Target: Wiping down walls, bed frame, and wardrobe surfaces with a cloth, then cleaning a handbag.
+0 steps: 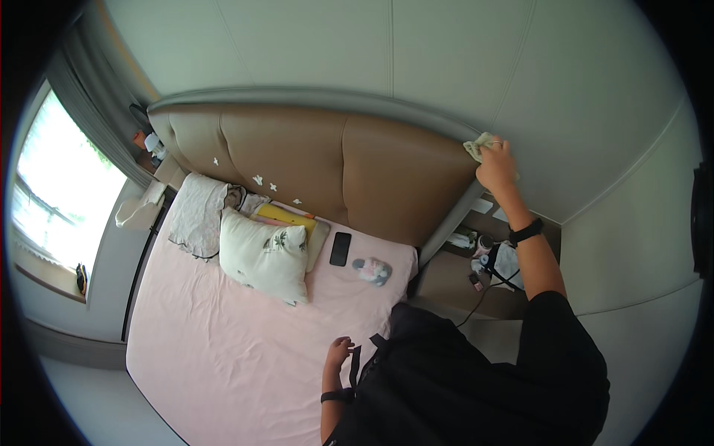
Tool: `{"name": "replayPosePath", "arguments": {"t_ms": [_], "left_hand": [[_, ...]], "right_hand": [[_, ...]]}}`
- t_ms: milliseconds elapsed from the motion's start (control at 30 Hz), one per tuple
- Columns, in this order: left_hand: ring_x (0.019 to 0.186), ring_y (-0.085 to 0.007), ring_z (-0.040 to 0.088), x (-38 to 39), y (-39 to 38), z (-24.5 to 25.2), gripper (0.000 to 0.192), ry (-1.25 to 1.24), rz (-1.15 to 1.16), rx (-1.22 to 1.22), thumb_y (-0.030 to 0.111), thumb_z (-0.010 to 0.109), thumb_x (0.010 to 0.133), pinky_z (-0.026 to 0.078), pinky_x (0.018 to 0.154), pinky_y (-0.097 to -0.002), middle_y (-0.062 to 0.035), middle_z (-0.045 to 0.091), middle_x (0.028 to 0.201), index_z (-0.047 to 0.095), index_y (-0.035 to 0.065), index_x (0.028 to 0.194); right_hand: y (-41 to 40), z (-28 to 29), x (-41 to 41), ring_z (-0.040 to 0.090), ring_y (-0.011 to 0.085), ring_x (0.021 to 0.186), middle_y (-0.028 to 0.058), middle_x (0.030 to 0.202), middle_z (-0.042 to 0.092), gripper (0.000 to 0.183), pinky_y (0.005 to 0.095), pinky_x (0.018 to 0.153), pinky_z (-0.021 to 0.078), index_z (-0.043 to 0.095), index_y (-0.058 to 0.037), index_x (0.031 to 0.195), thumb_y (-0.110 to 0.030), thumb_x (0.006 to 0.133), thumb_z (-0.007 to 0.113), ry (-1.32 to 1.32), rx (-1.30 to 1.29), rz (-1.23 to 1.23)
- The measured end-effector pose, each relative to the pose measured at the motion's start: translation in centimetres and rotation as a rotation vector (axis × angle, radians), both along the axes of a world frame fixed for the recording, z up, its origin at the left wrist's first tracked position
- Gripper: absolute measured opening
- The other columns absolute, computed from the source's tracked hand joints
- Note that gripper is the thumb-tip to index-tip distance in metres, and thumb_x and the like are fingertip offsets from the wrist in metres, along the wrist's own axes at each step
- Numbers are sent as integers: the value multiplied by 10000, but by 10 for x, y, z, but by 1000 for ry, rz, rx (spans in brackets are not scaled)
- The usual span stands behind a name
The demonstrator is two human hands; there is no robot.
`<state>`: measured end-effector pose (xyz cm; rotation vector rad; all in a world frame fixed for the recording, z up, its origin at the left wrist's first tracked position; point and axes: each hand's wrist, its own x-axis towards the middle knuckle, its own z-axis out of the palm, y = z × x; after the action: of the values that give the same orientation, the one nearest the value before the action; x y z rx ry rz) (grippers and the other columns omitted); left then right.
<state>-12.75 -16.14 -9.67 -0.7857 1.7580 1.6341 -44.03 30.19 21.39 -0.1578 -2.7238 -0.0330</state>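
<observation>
My right hand (496, 170) is raised at the right end of the bed's headboard and grips a pale, crumpled cloth (477, 147). The cloth touches the grey upper edge (446, 119) of the brown padded headboard (290, 148). Low over the pink bed sheet (223, 345) hangs my left hand (339, 352), with its fingers loosely curled and nothing visible in them. A black strap (355, 365) of my clothing dangles beside those fingers. Whether they touch it is unclear.
On the bed lie a white cushion (265, 256), a grey-white pillow (198, 214), a black smartphone (340, 249) and a small plush toy (372, 271). A nightstand (446, 279) at the right holds small items and a cable (474, 306). A window (61, 178) is at the left.
</observation>
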Motion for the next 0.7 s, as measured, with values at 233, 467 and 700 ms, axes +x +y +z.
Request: {"name": "replayPosePath", "arguments": {"t_ms": [233, 467, 700], "left_hand": [[810, -191, 638, 14, -5, -2, 409, -76, 109, 32, 276, 548, 914, 491, 666, -279, -125, 683, 1009, 551, 3, 1219], [812, -209, 643, -14, 11, -8, 364, -21, 207, 33, 190, 536, 913, 530, 690, -305, -165, 669, 937, 559, -88, 1147], [757, -186, 628, -23, 32, -23, 341, -7, 435, -2, 205, 553, 892, 510, 684, -298, -133, 673, 915, 576, -33, 1135]], "right_hand": [[-31, -12, -49, 506, 357, 1084, 153, 1242, 522, 317, 483, 874, 475, 666, -75, 1066, -132, 773, 560, 40, -134, 27], [-219, -48, -145, 468, 340, 1150, 127, 1249, 507, 491, 526, 913, 369, 542, -123, 1280, -250, 811, 613, 233, -69, 314], [-373, -61, -266, 411, 340, 1270, 140, 1413, 432, 557, 567, 998, 302, 407, -131, 1408, -292, 892, 543, 185, 119, 371]]}}
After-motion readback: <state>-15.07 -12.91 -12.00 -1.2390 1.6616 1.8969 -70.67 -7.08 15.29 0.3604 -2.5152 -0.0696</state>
